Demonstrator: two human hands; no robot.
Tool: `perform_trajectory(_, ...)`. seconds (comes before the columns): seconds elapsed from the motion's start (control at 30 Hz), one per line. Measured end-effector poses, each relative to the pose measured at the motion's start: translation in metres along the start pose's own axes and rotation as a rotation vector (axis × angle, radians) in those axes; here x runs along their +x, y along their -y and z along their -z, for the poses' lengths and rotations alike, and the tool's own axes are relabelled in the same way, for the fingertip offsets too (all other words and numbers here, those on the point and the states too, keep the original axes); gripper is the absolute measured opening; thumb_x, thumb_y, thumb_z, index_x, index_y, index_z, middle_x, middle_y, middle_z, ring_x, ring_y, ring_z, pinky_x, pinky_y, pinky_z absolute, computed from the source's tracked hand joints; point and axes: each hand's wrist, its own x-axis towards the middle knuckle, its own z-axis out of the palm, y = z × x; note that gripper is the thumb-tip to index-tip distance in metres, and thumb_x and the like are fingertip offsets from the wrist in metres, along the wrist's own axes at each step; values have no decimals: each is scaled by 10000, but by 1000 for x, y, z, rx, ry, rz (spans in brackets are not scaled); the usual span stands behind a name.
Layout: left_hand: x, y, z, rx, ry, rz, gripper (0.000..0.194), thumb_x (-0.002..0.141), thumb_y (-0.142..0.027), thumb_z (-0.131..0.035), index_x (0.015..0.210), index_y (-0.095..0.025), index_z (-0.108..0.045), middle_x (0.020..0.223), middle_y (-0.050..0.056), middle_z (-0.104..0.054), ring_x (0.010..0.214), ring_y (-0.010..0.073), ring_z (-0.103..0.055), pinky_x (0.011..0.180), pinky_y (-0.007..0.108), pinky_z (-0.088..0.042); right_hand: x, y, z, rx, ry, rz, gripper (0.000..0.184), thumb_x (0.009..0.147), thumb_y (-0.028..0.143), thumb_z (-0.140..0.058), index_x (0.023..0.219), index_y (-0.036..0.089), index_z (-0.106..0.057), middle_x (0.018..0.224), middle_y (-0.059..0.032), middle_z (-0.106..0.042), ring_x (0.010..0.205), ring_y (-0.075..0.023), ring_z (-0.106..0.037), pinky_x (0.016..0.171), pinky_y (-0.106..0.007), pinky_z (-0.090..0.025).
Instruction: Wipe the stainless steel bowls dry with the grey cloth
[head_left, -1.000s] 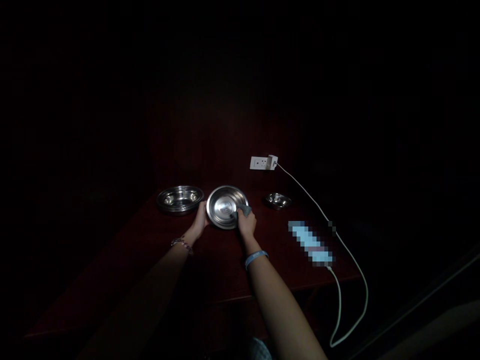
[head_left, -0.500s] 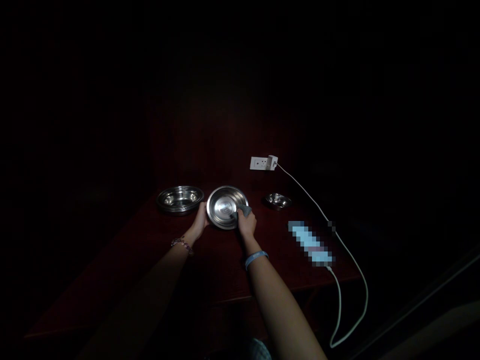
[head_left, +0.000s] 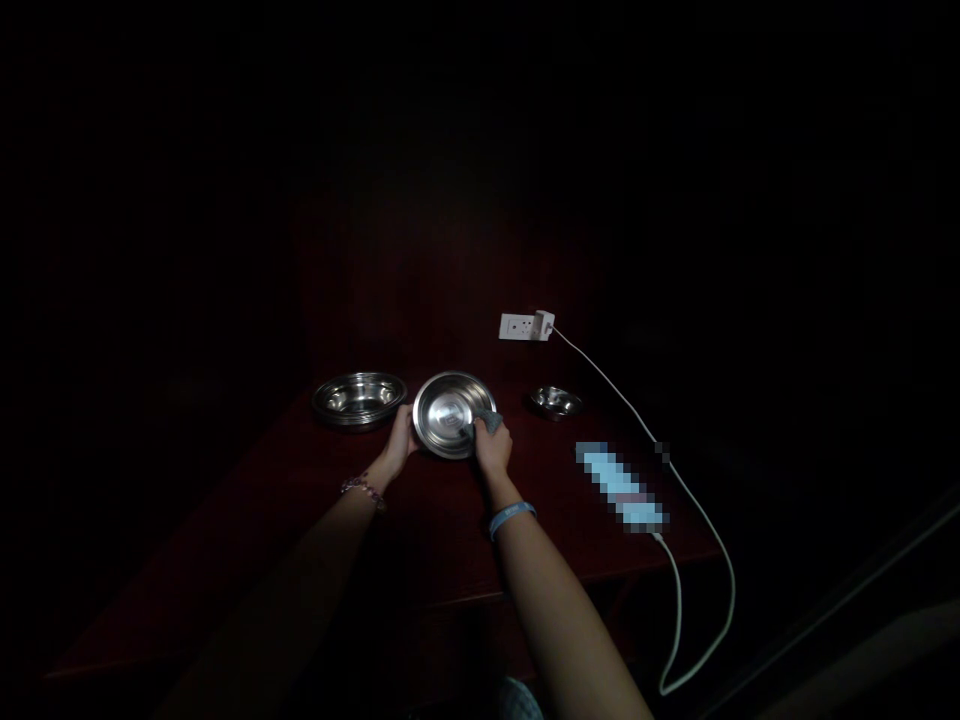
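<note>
A shiny steel bowl is tilted so that its inside faces me. My left hand grips it at the left side, with the fingertips hidden behind the bowl. In my right hand a grey cloth is bunched, pressed to the bowl's inner right side. A beaded bracelet circles my left wrist and a blue band my right. To the left of the held bowl, a stack of wider steel bowls rests on the table. A small steel bowl sits to the right.
The dark red table has its front edge below my hands. A pixelated, phone-like lit object lies at the right, with a white cable looping past the edge to a charger in the wall socket. Surroundings are very dark.
Almost nothing differs. Both hands keep their hold on the bowl and cloth, with only a very slight shift of the view.
</note>
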Motion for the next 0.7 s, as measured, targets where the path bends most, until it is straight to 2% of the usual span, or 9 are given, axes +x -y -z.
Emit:
perform_trajectory(0.2,-2,-4,-3,-8,-34,35,379,784,-489,-480,918,-170,-633,893,95,-719,979,286,-666,756,354,-556,0,0,0,0,-2,12,314,894,313,-580,1107,141,-733,1120,-142,-753,1037,-257,-709,884,-291,-510)
perform_trajectory(0.37,-2,-3,-2,-7,-41,43,382,779,-498,-485,920,-177,-638,871,71,-723,928,258,-674,704,323,-548,0,0,0,5,-11,10,306,888,307,-586,1091,136,-737,1095,-142,-759,1010,-253,-718,859,-284,-518)
perform_trajectory(0.53,0,0,1,-12,-45,37,386,775,-504,-481,915,-174,-625,902,73,-719,910,244,-667,677,297,-527,0,-1,0,9,-10,20,306,888,308,-577,1078,131,-740,1081,-148,-762,1011,-274,-720,862,-302,-522)
perform_trajectory(0.7,2,1,2,2,-51,30,385,812,-492,-456,947,-172,-621,998,84,-720,936,234,-662,671,282,-523,1,-2,0,5,-22,15,293,883,317,-584,1062,147,-742,1062,-130,-768,980,-251,-722,846,-282,-519)
